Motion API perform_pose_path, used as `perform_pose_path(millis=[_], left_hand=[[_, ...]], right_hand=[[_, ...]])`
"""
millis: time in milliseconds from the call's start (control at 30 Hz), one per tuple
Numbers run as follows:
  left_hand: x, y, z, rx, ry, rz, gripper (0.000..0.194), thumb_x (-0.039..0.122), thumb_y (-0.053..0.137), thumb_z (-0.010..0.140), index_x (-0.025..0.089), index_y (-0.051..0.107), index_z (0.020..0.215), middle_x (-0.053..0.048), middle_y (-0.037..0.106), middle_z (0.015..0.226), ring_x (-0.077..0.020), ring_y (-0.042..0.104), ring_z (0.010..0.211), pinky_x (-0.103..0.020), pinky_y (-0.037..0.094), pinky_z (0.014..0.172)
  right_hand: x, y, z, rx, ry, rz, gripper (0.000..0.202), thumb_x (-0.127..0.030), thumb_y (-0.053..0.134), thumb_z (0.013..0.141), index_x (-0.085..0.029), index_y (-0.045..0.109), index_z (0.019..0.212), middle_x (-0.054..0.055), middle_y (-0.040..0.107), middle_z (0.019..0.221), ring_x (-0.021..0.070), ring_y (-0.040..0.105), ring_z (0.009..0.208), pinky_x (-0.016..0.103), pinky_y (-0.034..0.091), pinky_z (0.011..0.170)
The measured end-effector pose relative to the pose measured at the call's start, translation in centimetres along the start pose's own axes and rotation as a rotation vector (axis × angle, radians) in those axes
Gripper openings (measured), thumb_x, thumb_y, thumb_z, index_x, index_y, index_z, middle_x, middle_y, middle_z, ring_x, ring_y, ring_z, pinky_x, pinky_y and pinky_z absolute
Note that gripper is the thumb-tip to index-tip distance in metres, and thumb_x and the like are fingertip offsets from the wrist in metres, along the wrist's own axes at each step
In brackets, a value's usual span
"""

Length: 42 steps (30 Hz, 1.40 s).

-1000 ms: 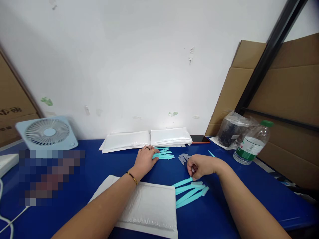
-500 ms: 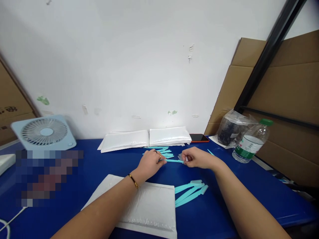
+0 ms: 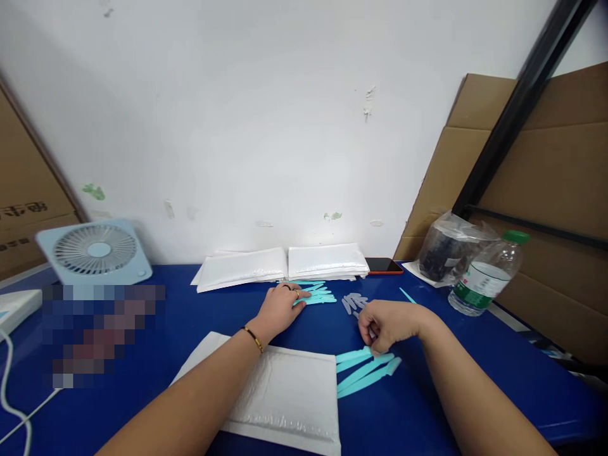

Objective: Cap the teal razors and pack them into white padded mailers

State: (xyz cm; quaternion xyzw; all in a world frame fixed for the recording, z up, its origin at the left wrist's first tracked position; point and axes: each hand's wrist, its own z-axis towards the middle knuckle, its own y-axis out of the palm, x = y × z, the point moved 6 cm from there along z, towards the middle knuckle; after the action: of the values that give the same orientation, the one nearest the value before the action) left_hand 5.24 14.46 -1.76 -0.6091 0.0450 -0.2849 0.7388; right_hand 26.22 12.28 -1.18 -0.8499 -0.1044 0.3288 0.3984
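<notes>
My left hand (image 3: 284,308) lies with its fingers spread on a pile of turquoise plastic sticks (image 3: 319,294) at the middle of the table. My right hand (image 3: 382,324) is curled, its thumb and fingertips at the upper ends of several turquoise razor-like sticks (image 3: 363,379). Those sticks fan out from the right edge of a white padded envelope (image 3: 289,392), which lies partly under my left forearm. Small translucent caps (image 3: 352,302) lie between my hands. Whether my right fingers grip a stick is hard to make out.
Two stacks of white padded envelopes (image 3: 242,268) stand against the wall, beside a phone (image 3: 384,265). A bottle with a green cap (image 3: 484,282) and a bagged dark cup (image 3: 437,253) are at the right. At the left is a blue fan (image 3: 99,250). A single turquoise stick (image 3: 407,295) lies near the bottle.
The stick held between both hands has left that spot. My right hand has moved down to the fanned sticks, uncovering the caps. My left hand has shifted slightly left onto the pile.
</notes>
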Motion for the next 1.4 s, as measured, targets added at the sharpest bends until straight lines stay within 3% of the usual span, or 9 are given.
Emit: perform_pose_path(millis=[133,267,400,533,633,900,1067,1267,1400], left_hand=[[0.5,-0.9,-0.1,0.022,-0.017,-0.024,0.028,0.036,0.046,0.085,0.032,0.06,0.11,-0.001,0.058,0.114,-0.0211,0.049,0.106,-0.035,0.038,0.087],[2.1,-2.2,-0.2,0.133,0.035,-0.135,0.032,0.042,0.038,0.089,0.029,0.06,0.109,-0.001,0.06,0.11,-0.0195,0.052,0.103,-0.034,0.038,0.088],[3.7,-1.4,-0.2,0.037,0.165,-0.174,0.028,0.043,0.042,0.088,0.029,0.064,0.098,0.002,0.067,0.095,-0.0174,0.057,0.09,-0.032,0.037,0.084],[2.4,-1.2,0.2,0.063,0.088,-0.09,0.028,0.036,0.043,0.088,0.024,0.068,0.084,0.0,0.067,0.09,-0.0179,0.057,0.088,-0.031,0.039,0.079],[1.6,-1.5,0.3,0.129,0.029,-0.075,0.026,0.039,0.045,0.086,0.025,0.066,0.094,-0.001,0.065,0.098,-0.0193,0.055,0.093,-0.032,0.039,0.079],[1.8,-1.1,0.3,0.089,0.06,-0.028,0.019,0.032,0.05,0.084,0.025,0.066,0.077,0.001,0.065,0.085,-0.019,0.053,0.088,-0.033,0.036,0.076],[0.1,-1.6,0.4,0.132,-0.067,0.023,0.019,0.034,0.049,0.083,0.026,0.066,0.088,-0.001,0.064,0.092,-0.0214,0.053,0.094,-0.035,0.037,0.082],[0.4,-0.2,0.3,0.04,0.06,0.04,0.044,0.042,0.038,0.088,0.028,0.043,0.129,-0.004,0.042,0.134,-0.0231,0.034,0.125,-0.037,0.03,0.099],[0.5,0.5,0.0,-0.032,0.097,0.05,0.045,0.043,0.03,0.091,0.027,0.039,0.132,-0.004,0.043,0.135,-0.0212,0.033,0.126,-0.036,0.028,0.1]], right_hand=[[-0.1,-0.5,-0.2,0.038,-0.036,0.016,0.019,-0.021,0.062,0.06,-0.014,0.066,0.077,-0.002,0.056,0.06,0.01,0.049,0.053,0.019,0.036,0.049],[-1.3,-2.1,-0.4,0.27,-0.151,0.011,0.013,-0.019,0.056,0.064,-0.015,0.061,0.075,-0.002,0.055,0.063,0.0095,0.047,0.057,0.019,0.036,0.053],[-1.9,-3.0,0.2,0.439,-0.18,0.014,0.011,-0.017,0.049,0.071,-0.015,0.057,0.078,-0.002,0.053,0.062,0.0088,0.046,0.054,0.019,0.035,0.052],[-0.4,-3.3,0.7,0.482,-0.119,-0.017,0.008,-0.019,0.049,0.074,-0.015,0.055,0.078,-0.001,0.054,0.062,0.0088,0.046,0.054,0.018,0.034,0.051],[0.3,-3.8,0.7,0.53,-0.105,-0.006,0.008,-0.022,0.049,0.076,-0.015,0.055,0.076,-0.002,0.052,0.061,0.0083,0.044,0.054,0.018,0.033,0.052],[0.3,-3.4,1.1,0.465,-0.145,0.086,0.015,-0.028,0.047,0.081,-0.015,0.056,0.082,0.0,0.054,0.065,0.0085,0.046,0.055,0.018,0.035,0.051],[1.7,-4.6,-0.6,0.528,-0.032,0.034,0.029,-0.035,0.065,0.067,-0.015,0.061,0.088,0.002,0.057,0.076,0.0121,0.049,0.064,0.021,0.037,0.056],[-0.4,-1.9,-1.0,0.153,-0.092,-0.017,0.026,-0.036,0.071,0.059,-0.017,0.069,0.076,0.001,0.059,0.072,0.0134,0.052,0.065,0.022,0.038,0.056],[-0.6,-0.6,0.0,0.085,-0.034,-0.072,0.02,-0.028,0.069,0.056,-0.017,0.069,0.074,0.0,0.059,0.068,0.0127,0.052,0.061,0.021,0.036,0.051]])
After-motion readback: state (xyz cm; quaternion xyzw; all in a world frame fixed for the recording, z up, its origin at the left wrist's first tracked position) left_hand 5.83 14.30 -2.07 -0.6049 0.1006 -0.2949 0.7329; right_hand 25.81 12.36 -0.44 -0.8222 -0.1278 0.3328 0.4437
